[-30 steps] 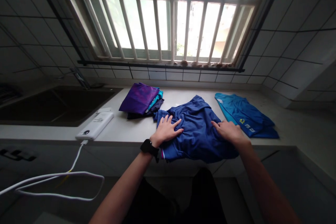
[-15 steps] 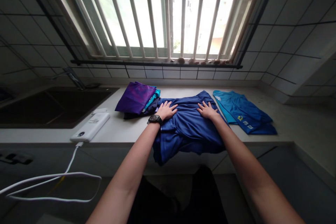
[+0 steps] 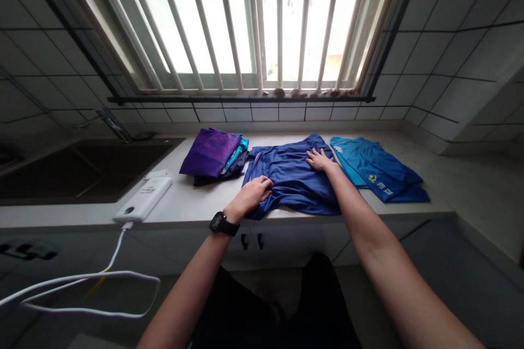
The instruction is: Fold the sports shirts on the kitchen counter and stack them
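Head view: a blue sports shirt point(image 3: 297, 180) lies bunched on the table point(image 3: 184, 202), between a folded purple stack point(image 3: 210, 152) and a teal garment point(image 3: 374, 169). The left hand point(image 3: 250, 195) is curled on its near fold, any grip unclear; the right hand point(image 3: 320, 160) is spread open, apparently pinning the cloth against sliding.

Blue sports shirt point(image 3: 291, 177) pulled back onto the bench point(image 3: 184, 207), no longer draping over its front edge; left hand point(image 3: 250, 194) shifted nearer that edge, down at the shirt's near fold; striped trim point(image 3: 256, 161) now showing; black cabinet hooks point(image 3: 244, 241) uncovered below.
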Demonstrator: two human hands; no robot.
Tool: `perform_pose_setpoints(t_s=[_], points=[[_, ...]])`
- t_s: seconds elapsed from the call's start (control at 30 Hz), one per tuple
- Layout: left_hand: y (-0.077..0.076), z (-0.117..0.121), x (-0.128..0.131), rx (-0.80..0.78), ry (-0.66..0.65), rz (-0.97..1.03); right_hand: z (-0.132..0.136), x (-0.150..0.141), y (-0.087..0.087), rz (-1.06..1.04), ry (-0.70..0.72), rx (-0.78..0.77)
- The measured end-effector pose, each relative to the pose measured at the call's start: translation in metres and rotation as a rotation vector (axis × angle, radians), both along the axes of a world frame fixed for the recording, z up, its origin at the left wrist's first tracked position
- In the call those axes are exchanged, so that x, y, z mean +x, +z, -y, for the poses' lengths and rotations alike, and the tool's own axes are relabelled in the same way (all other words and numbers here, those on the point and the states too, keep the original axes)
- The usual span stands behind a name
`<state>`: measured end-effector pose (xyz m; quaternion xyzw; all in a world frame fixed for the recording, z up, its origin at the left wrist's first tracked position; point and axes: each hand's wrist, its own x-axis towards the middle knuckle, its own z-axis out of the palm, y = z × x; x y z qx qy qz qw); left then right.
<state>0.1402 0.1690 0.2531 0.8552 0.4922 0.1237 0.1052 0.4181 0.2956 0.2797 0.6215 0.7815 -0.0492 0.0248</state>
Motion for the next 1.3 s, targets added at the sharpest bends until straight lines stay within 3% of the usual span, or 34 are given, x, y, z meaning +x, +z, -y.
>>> perform_pose_setpoints(t_s=[0.17, 0.27, 0.37, 0.47, 0.67, 0.8, 0.9, 1.03, 1.17, 1.23, 1.3], points=[[0.02, 0.011, -0.016, -0.044, -0.093, 0.11, 0.054, 0.001, 0.013, -0.075, -0.068, 0.008], [0.024, 0.018, -0.025, -0.156, -0.203, 0.1, 0.096, 0.004, 0.01, -0.106, -0.112, -0.093], [0.02, 0.019, -0.032, -0.181, -0.226, 0.042, 0.127, 0.011, -0.001, -0.061, -0.176, -0.177], [0.015, 0.015, -0.036, -0.172, -0.23, 0.078, 0.143, 0.028, -0.013, -0.076, -0.08, -0.136], [0.012, 0.019, -0.031, 0.0, -0.115, 0.065, 0.17, 0.08, -0.026, -0.222, 0.278, 0.002], [0.015, 0.043, -0.027, 0.008, -0.108, 0.016, 0.19, 0.099, -0.023, -0.328, 0.321, 0.058], [0.028, 0.061, -0.03, -0.03, -0.045, 0.052, 0.202, 0.105, -0.009, -0.395, 0.264, 0.067], [0.068, 0.056, -0.035, -0.04, 0.064, 0.112, 0.193, 0.11, 0.033, -0.469, 0.197, 0.113], [0.11, 0.008, -0.032, 0.032, 0.172, 0.103, 0.142, 0.1, 0.081, -0.483, 0.215, 0.073], [0.119, -0.021, -0.026, 0.066, 0.23, 0.058, 0.108, 0.087, 0.093, -0.407, 0.127, 0.149], [0.117, -0.042, -0.015, 0.214, 0.349, 0.038, 0.08, 0.068, 0.094, -0.276, -0.039, 0.297]])
